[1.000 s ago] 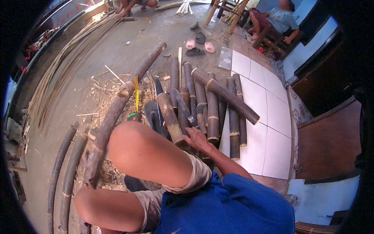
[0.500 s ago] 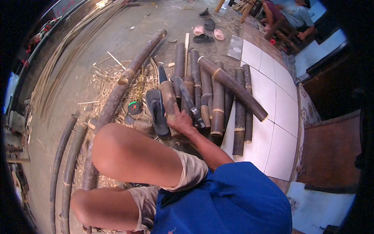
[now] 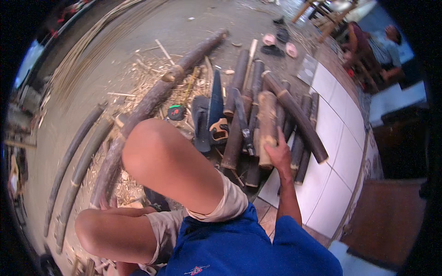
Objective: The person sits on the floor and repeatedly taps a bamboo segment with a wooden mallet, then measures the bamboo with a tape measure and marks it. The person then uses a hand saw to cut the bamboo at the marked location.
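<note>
My right hand (image 3: 279, 155) is closed around the near end of a short, pale-brown bamboo piece (image 3: 267, 122), raised above a row of dark cut bamboo pieces (image 3: 235, 138). A handsaw (image 3: 215, 106) with a wooden handle lies left of the row, on a dark sandal (image 3: 200, 126). Between saw and held piece, a dark-handled tool (image 3: 243, 119) with a metal end rests on the bamboo. My left hand (image 3: 107, 203) shows only some fingers behind my lower knee, beside a long bamboo pole (image 3: 147, 103); its grip is hidden.
A tape measure (image 3: 176, 112) sits among wood shavings (image 3: 138, 89). Two thinner poles (image 3: 85, 177) lie at the left, and a bundle of long strips (image 3: 87, 55) at the far left. White tiles (image 3: 338, 129) edge the right. Sandals (image 3: 274, 45) and a seated person (image 3: 384, 53) are farther off.
My right hand has lifted the pale bamboo piece and moved it right, uncovering the saw's handle. My left hand's fingers have come into view. The whole view has shifted and turned slightly.
</note>
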{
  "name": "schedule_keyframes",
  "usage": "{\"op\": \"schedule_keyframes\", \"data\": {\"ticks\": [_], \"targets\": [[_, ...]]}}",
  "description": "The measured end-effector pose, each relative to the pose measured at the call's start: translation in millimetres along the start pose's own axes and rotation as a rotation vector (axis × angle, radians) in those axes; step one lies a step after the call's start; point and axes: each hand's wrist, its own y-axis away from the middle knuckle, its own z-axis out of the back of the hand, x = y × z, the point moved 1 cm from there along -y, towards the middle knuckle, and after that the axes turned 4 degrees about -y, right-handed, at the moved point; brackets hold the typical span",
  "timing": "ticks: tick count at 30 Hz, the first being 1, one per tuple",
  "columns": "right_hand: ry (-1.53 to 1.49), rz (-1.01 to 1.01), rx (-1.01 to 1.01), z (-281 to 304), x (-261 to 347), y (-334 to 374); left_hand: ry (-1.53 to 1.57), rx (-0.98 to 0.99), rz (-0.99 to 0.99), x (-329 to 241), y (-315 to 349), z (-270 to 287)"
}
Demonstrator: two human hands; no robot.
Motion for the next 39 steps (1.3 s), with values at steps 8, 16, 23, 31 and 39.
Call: {"op": "schedule_keyframes", "data": {"ticks": [8, 16, 23, 31, 39], "targets": [[0.442, 0.226, -0.159, 5, 9, 9, 0.302, -0.066, -0.234, 20, -58, 163], [-0.533, -0.307, 0.604, -156, 48, 12, 0.117, 0.075, -0.480, -53, -176, 246], [-0.986, -0.977, 0.318, -240, 18, 10, 0.241, 0.087, -0.638, -195, -202, 123], [-1.020, -1.101, 0.069, -242, 25, 4, 0.273, -0.057, -0.367, -278, -189, 43], [-1.118, -1.128, -0.020, -244, 35, -9, 0.257, -0.005, -0.356, -282, -204, 42]]}}
